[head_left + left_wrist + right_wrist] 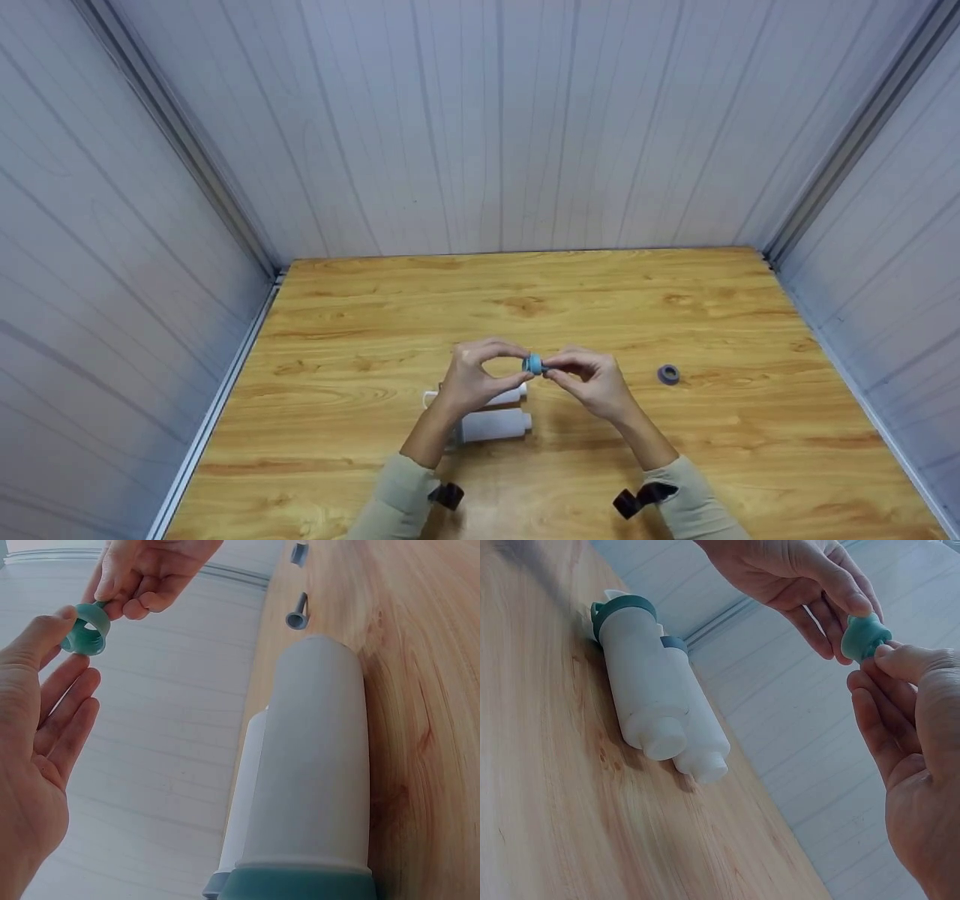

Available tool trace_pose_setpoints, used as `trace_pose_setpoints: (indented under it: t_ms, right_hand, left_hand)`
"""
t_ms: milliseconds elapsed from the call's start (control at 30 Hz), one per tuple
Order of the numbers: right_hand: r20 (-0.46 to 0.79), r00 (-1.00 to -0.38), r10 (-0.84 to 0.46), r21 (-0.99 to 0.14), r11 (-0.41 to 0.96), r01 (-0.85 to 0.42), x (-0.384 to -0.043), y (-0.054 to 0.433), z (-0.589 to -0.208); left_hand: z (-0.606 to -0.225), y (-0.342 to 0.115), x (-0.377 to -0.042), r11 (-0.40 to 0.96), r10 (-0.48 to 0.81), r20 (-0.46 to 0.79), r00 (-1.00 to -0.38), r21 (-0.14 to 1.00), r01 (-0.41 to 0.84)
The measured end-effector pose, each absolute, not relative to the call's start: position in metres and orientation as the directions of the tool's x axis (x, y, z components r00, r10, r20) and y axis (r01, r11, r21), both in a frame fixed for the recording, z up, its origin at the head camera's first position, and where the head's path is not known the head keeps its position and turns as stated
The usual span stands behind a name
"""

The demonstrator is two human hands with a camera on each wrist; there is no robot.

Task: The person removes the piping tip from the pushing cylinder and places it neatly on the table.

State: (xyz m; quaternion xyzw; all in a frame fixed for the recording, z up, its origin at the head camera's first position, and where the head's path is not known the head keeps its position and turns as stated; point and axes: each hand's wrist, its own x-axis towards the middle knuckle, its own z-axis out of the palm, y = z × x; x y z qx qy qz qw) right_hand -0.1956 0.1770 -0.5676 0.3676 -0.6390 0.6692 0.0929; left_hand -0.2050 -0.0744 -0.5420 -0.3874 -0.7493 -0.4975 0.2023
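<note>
In the head view my left hand [474, 375] pinches a small teal cap [534, 364] between thumb and fingertips, in front of my body over the table. Seen from the left wrist, the cap [88, 630] is hollow, its open side facing that camera. My right hand [592, 381] pinches the narrow end of the cap from the other side. The right wrist view shows the right thumb and index finger at that end of the cap [864, 637]. Below the left hand lie two white bottles, a wider one [493, 425] and a slimmer one [512, 396].
A grey-blue ring [669, 374] lies to the right on the wooden table [525, 304]. A grey-blue funnel-shaped piece with a stem [298, 618] lies beyond the bottles. The wider bottle has a teal collar [632, 604], the slimmer one a grey-blue collar [674, 643]. Pale walls surround the table.
</note>
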Motion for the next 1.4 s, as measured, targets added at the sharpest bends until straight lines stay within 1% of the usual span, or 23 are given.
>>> trace_pose_setpoints:
  t_ms: [200, 500, 733, 1000, 1400]
  right_hand:
    - [0.604, -0.727, -0.326, -0.793, -0.155, -0.589, -0.194, 0.175, -0.567]
    - [0.603, -0.733, -0.314, -0.794, -0.156, -0.587, -0.194, 0.174, -0.566]
    - [0.6, -0.735, -0.315, -0.797, -0.153, -0.585, -0.195, 0.173, -0.566]
    - [0.581, -0.743, -0.333, -0.809, -0.139, -0.571, -0.194, 0.173, -0.565]
    - [0.604, -0.723, -0.336, -0.793, -0.165, -0.586, -0.193, 0.173, -0.566]
  left_hand:
    - [-0.542, -0.075, -0.204, 0.199, 0.378, 0.671, -0.638, 0.614, 0.764]
    - [-0.538, -0.075, -0.203, 0.208, 0.394, 0.654, -0.646, 0.621, 0.756]
    - [-0.536, -0.075, -0.203, 0.2, 0.391, 0.667, -0.634, 0.611, 0.766]
    - [-0.533, -0.071, -0.203, 0.21, 0.397, 0.656, -0.642, 0.616, 0.759]
    - [-0.534, -0.065, -0.203, 0.194, 0.411, 0.66, -0.629, 0.611, 0.768]
